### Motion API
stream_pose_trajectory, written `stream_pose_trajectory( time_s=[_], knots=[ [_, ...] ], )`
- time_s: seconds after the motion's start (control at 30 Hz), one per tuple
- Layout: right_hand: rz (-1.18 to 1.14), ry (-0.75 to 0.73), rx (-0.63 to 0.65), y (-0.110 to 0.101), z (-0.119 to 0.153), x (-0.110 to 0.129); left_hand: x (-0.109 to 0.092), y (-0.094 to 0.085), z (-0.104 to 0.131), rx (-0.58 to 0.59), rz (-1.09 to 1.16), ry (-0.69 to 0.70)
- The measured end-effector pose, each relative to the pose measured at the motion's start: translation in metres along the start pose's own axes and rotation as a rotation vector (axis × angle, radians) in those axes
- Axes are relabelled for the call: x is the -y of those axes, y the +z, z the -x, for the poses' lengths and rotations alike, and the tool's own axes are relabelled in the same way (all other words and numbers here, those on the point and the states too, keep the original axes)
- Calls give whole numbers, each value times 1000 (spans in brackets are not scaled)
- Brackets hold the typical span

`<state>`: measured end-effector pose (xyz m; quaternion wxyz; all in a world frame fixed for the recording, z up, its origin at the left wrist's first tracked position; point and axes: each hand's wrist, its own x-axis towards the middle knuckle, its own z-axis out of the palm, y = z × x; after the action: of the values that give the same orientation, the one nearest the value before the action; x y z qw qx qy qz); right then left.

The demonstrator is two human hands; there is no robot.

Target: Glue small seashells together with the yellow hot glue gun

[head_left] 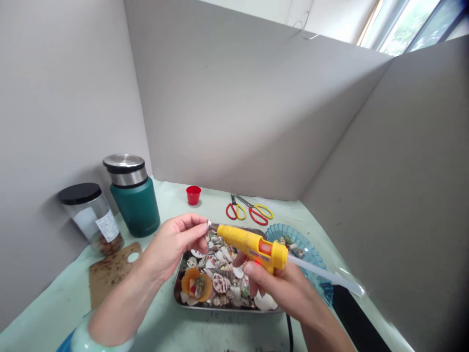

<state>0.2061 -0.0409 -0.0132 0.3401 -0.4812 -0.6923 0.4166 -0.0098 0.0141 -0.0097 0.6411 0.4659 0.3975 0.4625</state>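
My right hand (278, 288) is wrapped round the handle of a yellow hot glue gun (244, 239), with a long clear glue stick (322, 271) sticking out of its back end and a red light lit on its side. The gun's nozzle points left, at the fingertips of my left hand (186, 237). Those fingers pinch a tiny whitish piece (209, 223) right at the nozzle; its kind is too small to make out. Below both hands lies a metal tray (223, 309) full of seashells, with an orange cup-shaped piece (185, 282) holding small shells at its left.
Behind the tray are two pairs of scissors (258, 213) and a red cup (193, 195). On the left stand a green flask (135, 205), a black-lidded jar (91, 215) and a brown board (110, 274). A blue glass dish (311, 249) with shells sits right. Grey panels surround the table.
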Motion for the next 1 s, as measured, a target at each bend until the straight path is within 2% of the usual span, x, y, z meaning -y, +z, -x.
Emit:
stream_pose_trajectory(
  time_s=[0.23,0.47,1.0],
  knots=[
    [-58,-36,-5,0,0,6,-1,1,3,17,-5,-8],
    [0,-87,-2,1,-1,4,-4,0,2,20,42,-23],
    [-1,-42,8,1,-1,1,-4,1,1,16,46,-25]
  ],
)
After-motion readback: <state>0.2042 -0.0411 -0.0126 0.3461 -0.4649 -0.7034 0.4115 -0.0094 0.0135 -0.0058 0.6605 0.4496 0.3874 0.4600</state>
